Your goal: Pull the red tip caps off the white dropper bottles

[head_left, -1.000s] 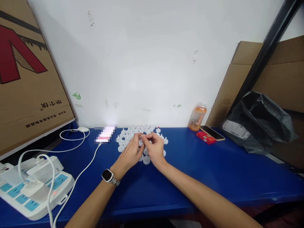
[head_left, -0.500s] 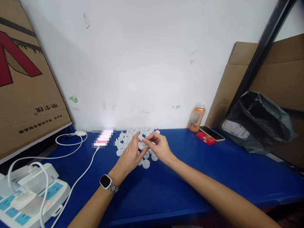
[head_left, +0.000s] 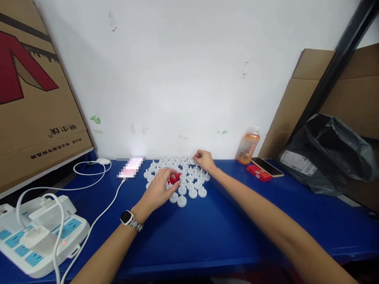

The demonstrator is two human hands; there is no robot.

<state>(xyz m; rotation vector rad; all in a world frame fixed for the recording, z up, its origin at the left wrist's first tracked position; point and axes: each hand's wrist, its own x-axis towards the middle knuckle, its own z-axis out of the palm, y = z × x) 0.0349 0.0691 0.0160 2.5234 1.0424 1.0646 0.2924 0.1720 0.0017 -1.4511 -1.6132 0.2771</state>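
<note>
Many white plastic caps (head_left: 182, 201), round with a thin nozzle pointing up, stand in a group on the blue table. Low over their left side, my left hand (head_left: 160, 186) is cupped around a cluster of small red pieces (head_left: 174, 178), its fingers curled and thumb near them. A watch is on that wrist. At the far right of the group, near the wall, my right hand (head_left: 205, 160) has thumb and fingers pinched together among the rear caps. What sits between those fingertips is too small to make out.
Left on the blue table (head_left: 225, 232) are a power strip (head_left: 44, 252) with white cables and a bright, blurred-out phone-like item (head_left: 130, 167). To the right stand an orange drink bottle (head_left: 248, 146), a red box (head_left: 258, 172), a phone (head_left: 268, 167) and a dark plastic bag (head_left: 331, 157).
My hands were together at a white cap; now they are apart. The right hand has moved away toward the wall, and the red pieces in my left hand have come into view.
</note>
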